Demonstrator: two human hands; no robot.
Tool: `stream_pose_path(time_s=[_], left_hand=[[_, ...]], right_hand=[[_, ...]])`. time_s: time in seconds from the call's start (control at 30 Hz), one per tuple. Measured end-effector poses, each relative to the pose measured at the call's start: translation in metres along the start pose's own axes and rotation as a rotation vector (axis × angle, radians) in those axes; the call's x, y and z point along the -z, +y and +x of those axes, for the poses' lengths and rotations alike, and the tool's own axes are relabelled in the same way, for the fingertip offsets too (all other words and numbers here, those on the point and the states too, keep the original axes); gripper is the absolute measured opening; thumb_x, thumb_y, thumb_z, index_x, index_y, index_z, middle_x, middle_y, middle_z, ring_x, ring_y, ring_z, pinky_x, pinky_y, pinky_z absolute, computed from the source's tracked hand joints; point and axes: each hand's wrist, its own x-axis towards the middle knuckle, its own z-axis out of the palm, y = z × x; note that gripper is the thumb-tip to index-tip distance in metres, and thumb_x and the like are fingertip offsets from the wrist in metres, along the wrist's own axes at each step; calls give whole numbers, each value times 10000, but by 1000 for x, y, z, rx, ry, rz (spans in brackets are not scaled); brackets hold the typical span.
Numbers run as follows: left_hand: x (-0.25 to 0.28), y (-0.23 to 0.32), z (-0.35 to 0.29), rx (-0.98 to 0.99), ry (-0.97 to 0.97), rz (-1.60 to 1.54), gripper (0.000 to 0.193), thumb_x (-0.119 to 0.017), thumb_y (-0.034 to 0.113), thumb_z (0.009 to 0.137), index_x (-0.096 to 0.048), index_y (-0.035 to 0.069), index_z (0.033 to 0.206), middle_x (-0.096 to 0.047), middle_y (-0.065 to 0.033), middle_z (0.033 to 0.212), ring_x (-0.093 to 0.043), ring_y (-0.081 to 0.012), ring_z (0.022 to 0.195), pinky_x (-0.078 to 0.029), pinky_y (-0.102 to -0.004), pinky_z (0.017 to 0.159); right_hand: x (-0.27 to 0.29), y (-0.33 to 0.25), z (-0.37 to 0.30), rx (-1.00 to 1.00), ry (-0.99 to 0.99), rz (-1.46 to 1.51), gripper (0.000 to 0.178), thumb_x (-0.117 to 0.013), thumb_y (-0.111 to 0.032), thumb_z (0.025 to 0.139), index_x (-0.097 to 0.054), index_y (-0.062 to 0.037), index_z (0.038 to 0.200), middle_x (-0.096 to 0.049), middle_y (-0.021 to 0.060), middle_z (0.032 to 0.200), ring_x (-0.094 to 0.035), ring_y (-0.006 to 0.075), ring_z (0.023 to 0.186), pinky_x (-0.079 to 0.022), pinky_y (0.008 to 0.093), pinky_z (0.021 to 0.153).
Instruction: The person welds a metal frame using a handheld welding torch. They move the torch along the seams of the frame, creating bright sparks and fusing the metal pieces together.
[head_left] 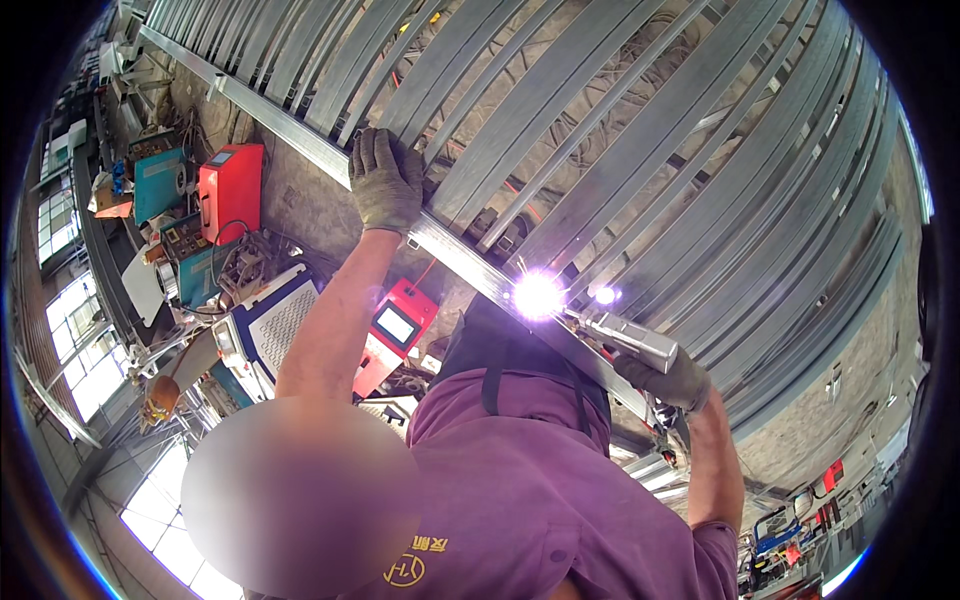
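On the purple work shirt [500,500], in the lower middle of the frame, there stand two yellow characters [430,544]. Just beside them, lower and to the left, is a yellow emblem [405,570], in which some strokes are enclosed by a circle. Left of the centre, a red machine case [417,304] carries a pale, lit screen [397,324]; its content is too small to be read. At the upper left, a red upright cabinet [235,195] has a small display [222,158], which is equally not legible.
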Motion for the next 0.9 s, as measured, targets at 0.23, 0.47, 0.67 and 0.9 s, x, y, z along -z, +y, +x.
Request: stream_pose_path(time_s=[0.23, 0.47, 0.67, 0.9], left_hand=[[11, 0, 11, 22, -32, -66, 577, -725, 369, 1027, -582, -27, 1422, -600, -292, 1467, -556, -491, 1387, -449, -572, 1174], [83, 120, 63, -64, -826, -248, 467, -637, 495, 1061, -778, 118, 1298, -764, -77, 1357, -699, -333, 1285, -540, -440, 1116], [66, 170, 73, -288, -1295, 40, 600, -584, 571, 1032, -807, 56, 1243, -782, -208, 1272, -744, -364, 1215, -563, -487, 1062], [52, 173, 65, -318, -1247, 4, 600, -603, 589, 990, -832, 67, 1176, -798, -216, 1209, -767, -368, 1141, -581, -486, 1008]], right_hand=[[4, 4, -29, 97, 141, 69, 372, -821, -78, 1005, -727, -17, 1360, -805, 57, 1088, -726, 115, 1010, -599, 288, 869], [-9, -28, -14, 51, 156, -57, 395, -839, -168, 1011, -738, -42, 1371, -819, 66, 1136, -733, 124, 1024, -603, 317, 892], [-30, -30, 7, 234, 201, -130, 395, -868, -192, 983, -762, -47, 1335, -835, 112, 1139, -763, 140, 1052, -605, 328, 898], [-34, -30, 12, 232, 204, -73, 376, -859, -205, 985, -772, -43, 1313, -841, 100, 1075, -775, 142, 981, -618, 328, 856]])
